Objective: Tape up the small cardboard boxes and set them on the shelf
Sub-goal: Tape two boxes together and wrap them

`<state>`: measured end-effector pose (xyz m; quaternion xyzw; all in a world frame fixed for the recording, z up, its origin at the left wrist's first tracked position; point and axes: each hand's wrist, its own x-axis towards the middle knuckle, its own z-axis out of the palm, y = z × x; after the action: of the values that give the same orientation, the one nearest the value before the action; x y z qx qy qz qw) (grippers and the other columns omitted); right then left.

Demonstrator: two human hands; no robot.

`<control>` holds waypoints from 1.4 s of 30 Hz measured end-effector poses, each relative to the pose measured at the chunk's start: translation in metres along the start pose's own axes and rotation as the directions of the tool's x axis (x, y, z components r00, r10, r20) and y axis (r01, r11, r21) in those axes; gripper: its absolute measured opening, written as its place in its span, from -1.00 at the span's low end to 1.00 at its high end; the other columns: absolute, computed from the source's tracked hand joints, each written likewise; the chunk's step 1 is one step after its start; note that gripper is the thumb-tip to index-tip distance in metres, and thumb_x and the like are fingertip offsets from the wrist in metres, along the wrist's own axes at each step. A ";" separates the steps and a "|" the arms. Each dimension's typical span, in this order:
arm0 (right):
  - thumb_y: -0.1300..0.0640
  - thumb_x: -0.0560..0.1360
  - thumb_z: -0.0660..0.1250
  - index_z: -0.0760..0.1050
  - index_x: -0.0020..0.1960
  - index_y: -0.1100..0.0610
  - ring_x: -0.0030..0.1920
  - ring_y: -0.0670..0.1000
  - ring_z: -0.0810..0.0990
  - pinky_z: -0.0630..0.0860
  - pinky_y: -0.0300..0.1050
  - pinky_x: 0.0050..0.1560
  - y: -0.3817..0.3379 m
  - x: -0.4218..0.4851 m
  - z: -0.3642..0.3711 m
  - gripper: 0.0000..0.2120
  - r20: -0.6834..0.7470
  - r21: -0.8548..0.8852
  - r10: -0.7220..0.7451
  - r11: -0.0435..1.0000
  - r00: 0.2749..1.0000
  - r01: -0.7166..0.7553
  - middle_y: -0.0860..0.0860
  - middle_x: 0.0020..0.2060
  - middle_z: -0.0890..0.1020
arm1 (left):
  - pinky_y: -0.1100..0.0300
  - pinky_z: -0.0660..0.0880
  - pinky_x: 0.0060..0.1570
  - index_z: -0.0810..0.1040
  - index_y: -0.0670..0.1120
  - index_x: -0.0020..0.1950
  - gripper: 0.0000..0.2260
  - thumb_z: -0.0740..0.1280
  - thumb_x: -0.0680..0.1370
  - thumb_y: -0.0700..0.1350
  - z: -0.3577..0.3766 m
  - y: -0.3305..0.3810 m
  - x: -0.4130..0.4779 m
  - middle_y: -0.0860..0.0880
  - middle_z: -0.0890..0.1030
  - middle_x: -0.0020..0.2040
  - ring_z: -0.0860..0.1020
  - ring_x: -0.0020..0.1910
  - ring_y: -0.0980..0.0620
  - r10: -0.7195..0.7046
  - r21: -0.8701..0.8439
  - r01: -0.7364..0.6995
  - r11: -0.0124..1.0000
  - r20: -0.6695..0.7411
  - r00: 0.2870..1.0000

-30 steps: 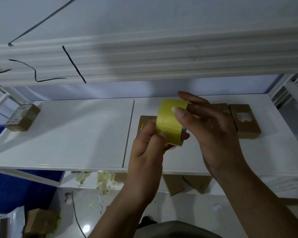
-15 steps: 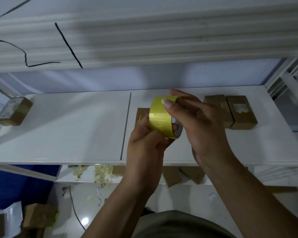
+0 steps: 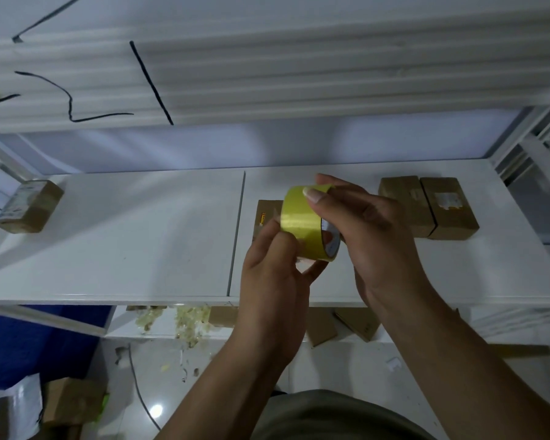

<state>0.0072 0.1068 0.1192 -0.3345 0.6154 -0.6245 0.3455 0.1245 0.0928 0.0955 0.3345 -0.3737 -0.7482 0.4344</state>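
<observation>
Dim, bluish light is washing the scene, leaving the white shelf (image 3: 108,242) grey with soft, uneven shadows. One small glare spot is shining on the floor (image 3: 156,409). The wide lens is bowing straight edges, and the corners are blurring slightly.

The tape (image 3: 302,223), a yellow roll, stands on edge above the white shelf (image 3: 140,236), gripped by the left hand (image 3: 273,268) and right hand (image 3: 372,239). A brown hidden box (image 3: 267,211) lies partly behind it. A plain box (image 3: 404,204) and a labelled box (image 3: 448,208) touch side by side at the right, and an end box (image 3: 29,206) lies far left
</observation>
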 end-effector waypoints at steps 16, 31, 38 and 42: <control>-0.27 0.16 0.59 0.74 -0.18 -0.03 0.19 0.10 0.69 0.47 0.42 0.36 -0.007 0.013 -0.013 -0.62 -0.058 0.158 0.159 0.976 0.986 -0.148 -0.07 -0.08 0.77 | 0.17 0.59 0.15 0.69 -0.10 0.32 -0.74 0.46 0.63 -0.16 -0.028 -0.009 0.014 -0.08 0.67 0.21 0.65 0.21 -0.05 0.657 0.647 -0.663 0.377 0.318 0.684; -0.25 0.25 0.57 0.72 -0.18 -0.01 0.12 0.02 0.70 0.64 0.20 0.18 0.006 -0.007 0.009 -0.67 -0.264 0.376 0.157 0.926 0.952 -0.048 -0.12 -0.10 0.73 | 0.28 0.54 -0.03 0.66 -0.15 0.06 -0.97 0.43 0.64 -0.25 0.000 -0.024 0.012 -0.04 0.63 0.04 0.64 0.02 0.00 0.712 0.577 -0.643 0.504 0.143 0.687; -0.11 0.38 0.59 0.73 -0.18 0.01 0.12 0.11 0.71 0.63 0.25 0.21 0.010 -0.008 0.007 -0.80 -0.261 0.415 0.248 0.901 0.933 -0.124 -0.09 -0.13 0.74 | 0.30 0.48 -0.08 0.61 -0.19 -0.04 -0.94 0.38 0.62 -0.28 -0.003 -0.036 0.014 -0.04 0.56 0.00 0.57 -0.02 -0.01 0.691 0.644 -0.618 0.451 0.186 0.698; -0.20 0.30 0.62 0.75 -0.12 0.00 0.15 0.06 0.71 0.65 0.15 0.18 0.006 -0.009 0.007 -0.69 -0.246 0.392 0.257 0.908 0.935 -0.147 -0.08 -0.02 0.76 | 0.28 0.55 -0.07 0.59 0.05 0.18 -0.91 0.37 0.68 -0.05 -0.004 -0.031 0.012 0.06 0.60 0.10 0.63 0.03 0.01 0.718 0.584 -0.659 0.474 0.177 0.673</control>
<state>0.0177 0.1103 0.1136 -0.1018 0.5635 -0.7312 0.3707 0.1108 0.0912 0.0654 0.3097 -0.6733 -0.3323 0.5834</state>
